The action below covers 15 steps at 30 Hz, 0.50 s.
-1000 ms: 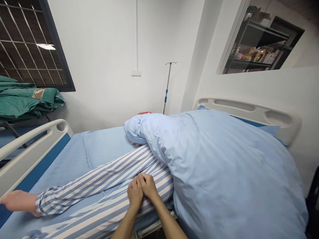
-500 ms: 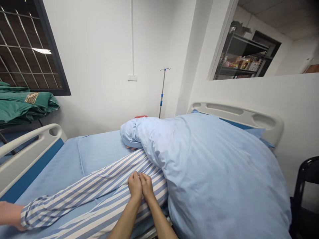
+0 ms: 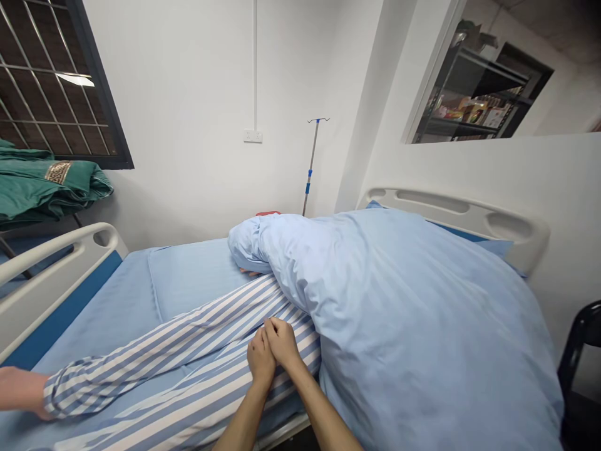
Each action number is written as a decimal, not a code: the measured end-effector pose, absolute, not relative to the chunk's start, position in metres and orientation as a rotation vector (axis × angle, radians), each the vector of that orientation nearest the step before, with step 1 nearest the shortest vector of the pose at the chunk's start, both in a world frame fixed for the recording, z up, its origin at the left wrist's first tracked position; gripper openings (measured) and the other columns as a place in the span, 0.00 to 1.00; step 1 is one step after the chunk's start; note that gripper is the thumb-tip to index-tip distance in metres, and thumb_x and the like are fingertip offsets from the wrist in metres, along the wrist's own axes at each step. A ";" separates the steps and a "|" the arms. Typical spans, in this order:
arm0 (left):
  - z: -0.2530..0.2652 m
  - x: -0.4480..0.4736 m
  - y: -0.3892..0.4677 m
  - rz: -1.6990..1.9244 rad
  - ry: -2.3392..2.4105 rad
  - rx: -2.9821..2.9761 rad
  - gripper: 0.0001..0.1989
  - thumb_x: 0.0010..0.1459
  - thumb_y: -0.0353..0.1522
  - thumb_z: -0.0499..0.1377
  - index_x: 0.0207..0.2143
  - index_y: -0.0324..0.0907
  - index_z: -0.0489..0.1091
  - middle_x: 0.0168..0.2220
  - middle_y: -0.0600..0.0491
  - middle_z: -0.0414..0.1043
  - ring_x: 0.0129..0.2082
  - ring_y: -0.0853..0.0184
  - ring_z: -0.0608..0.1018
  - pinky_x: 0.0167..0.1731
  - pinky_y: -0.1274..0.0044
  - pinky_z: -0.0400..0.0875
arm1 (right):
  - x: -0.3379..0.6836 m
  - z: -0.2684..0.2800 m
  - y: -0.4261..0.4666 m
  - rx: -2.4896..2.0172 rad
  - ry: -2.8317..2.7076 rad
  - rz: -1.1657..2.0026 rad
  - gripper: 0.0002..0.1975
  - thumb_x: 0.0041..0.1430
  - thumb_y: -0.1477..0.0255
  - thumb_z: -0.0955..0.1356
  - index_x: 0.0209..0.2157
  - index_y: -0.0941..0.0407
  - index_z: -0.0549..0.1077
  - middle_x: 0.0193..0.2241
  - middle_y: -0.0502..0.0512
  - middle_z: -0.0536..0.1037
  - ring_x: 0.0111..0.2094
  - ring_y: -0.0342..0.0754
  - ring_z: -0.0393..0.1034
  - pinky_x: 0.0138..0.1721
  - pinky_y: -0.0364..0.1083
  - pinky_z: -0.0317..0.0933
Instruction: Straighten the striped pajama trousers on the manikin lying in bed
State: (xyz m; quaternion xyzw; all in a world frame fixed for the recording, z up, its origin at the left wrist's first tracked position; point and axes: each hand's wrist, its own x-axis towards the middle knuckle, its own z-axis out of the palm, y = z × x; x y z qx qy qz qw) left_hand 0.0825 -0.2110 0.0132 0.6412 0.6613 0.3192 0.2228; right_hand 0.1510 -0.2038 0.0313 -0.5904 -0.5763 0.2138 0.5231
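My left hand and my right hand are both closed and pressed against each other, over the upper leg of a person lying on the bed. The right one sits slightly higher and overlaps the left. Nothing shows in either hand, though their undersides are hidden. Below them are blue-and-white striped trousers. Whether my hands touch the cloth or hover just over it, I cannot tell. A light blue quilt, bunched up, covers the person's upper body just right of my hands. A bare ankle shows at the left edge.
The bed has a white footboard and a headboard. An IV pole stands behind the bed by the wall. Folded green cloth lies below the barred window at left. A black chair is at the right.
My hands went from side by side to overlapping, with the right one now higher against the left. The view has shifted slightly. The leg and quilt look the same.
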 end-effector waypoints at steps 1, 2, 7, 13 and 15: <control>0.014 0.083 -0.212 0.880 1.805 1.768 0.14 0.59 0.32 0.45 0.31 0.43 0.70 0.29 0.51 0.73 0.29 0.69 0.73 0.31 0.78 0.59 | 0.153 0.035 -0.204 -1.417 -1.428 0.464 0.21 0.57 0.62 0.59 0.14 0.56 0.56 0.12 0.45 0.58 0.18 0.39 0.51 0.22 0.42 0.43; 0.016 0.083 -0.213 0.876 1.786 1.769 0.14 0.59 0.32 0.45 0.31 0.43 0.70 0.29 0.51 0.73 0.29 0.69 0.73 0.31 0.78 0.59 | 0.156 0.038 -0.204 -1.408 -1.463 0.434 0.21 0.57 0.63 0.59 0.14 0.56 0.57 0.12 0.45 0.59 0.18 0.39 0.51 0.22 0.42 0.42; 0.018 0.085 -0.213 0.861 1.812 1.752 0.16 0.61 0.33 0.42 0.28 0.42 0.68 0.29 0.50 0.73 0.31 0.68 0.73 0.32 0.78 0.58 | 0.165 0.022 -0.204 -1.392 -1.481 0.411 0.21 0.58 0.63 0.58 0.15 0.57 0.61 0.13 0.46 0.62 0.18 0.39 0.51 0.22 0.42 0.43; 0.015 0.089 -0.213 0.847 1.782 1.842 0.16 0.61 0.33 0.42 0.27 0.42 0.67 0.30 0.51 0.73 0.30 0.69 0.73 0.31 0.78 0.57 | 0.168 0.006 -0.205 -1.400 -1.429 0.402 0.20 0.58 0.64 0.58 0.15 0.57 0.61 0.14 0.47 0.63 0.19 0.39 0.52 0.22 0.41 0.43; 0.015 0.088 -0.212 0.848 1.790 1.811 0.17 0.61 0.34 0.42 0.27 0.42 0.67 0.29 0.51 0.73 0.30 0.69 0.73 0.30 0.78 0.57 | 0.168 0.007 -0.204 -1.396 -1.415 0.428 0.20 0.58 0.64 0.58 0.15 0.57 0.60 0.14 0.46 0.62 0.19 0.39 0.52 0.22 0.41 0.43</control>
